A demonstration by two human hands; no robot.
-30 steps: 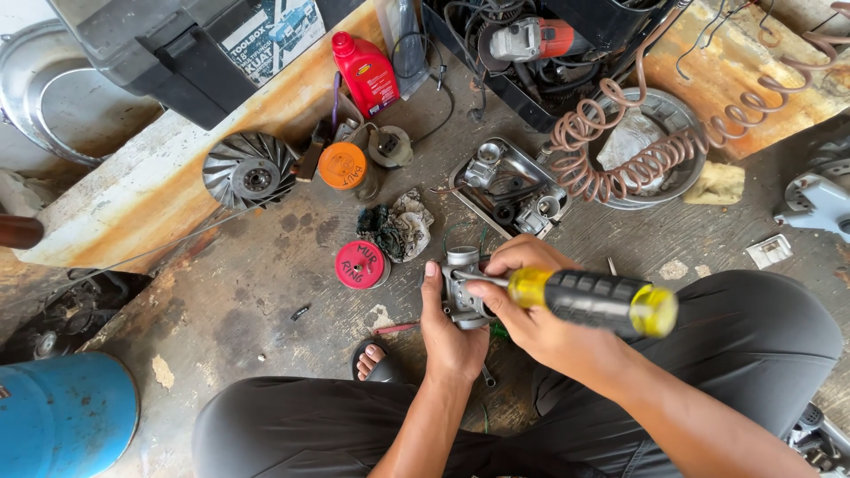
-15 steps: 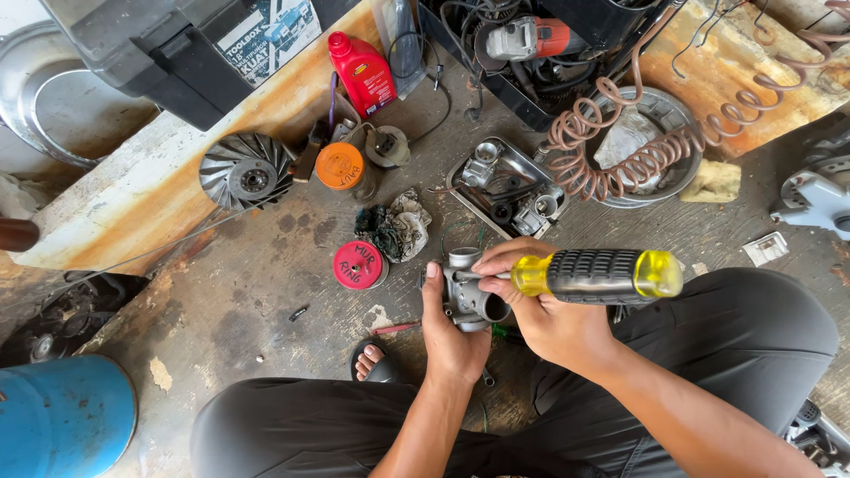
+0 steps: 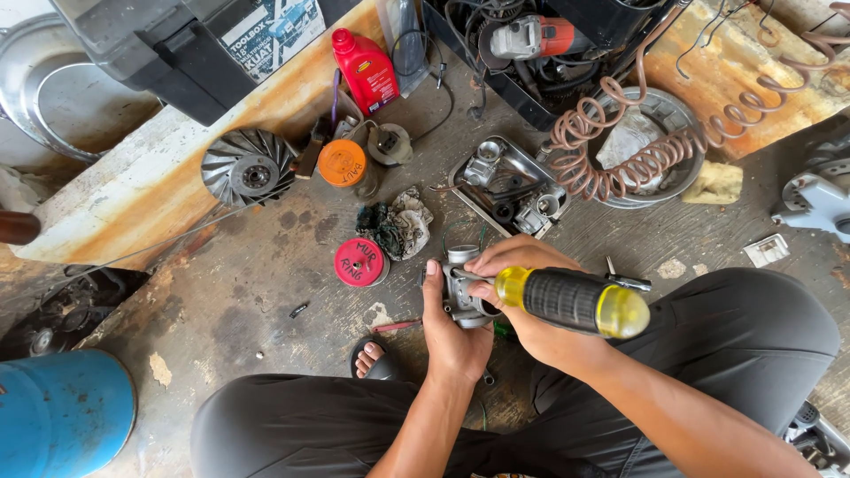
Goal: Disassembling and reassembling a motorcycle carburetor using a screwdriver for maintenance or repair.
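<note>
Small grey metal engine part, likely a carburettor body, held just above the concrete floor between the knees, clamped in the left hand with fingers wrapped from below and thumb up its left side. Right hand closed around a screwdriver with yellow-and-black handle, fingertips pinching near the collar, tip buried in the part and out of sight. For doing this step well, judged from the grip: shaft kept in line with the screw, firm push into the head before turning, part braced hard so as not to twist; slipping the likely fault, since the tip sat hidden under the fingers. Just beyond the part, a grimy rag and a round red lid on the floor, an orange-capped tin further up, a finned grey fan wheel to the left. A little past the right hand, a shallow metal tray holding more small grey parts, near a coiled pinkish air hose draped over a round metal pan. Further out, a red oil bottle, an angle grinder in a black crate, a dark toolbox, a blue drum at lower left. Bare toes in a sandal below the left hand
</note>
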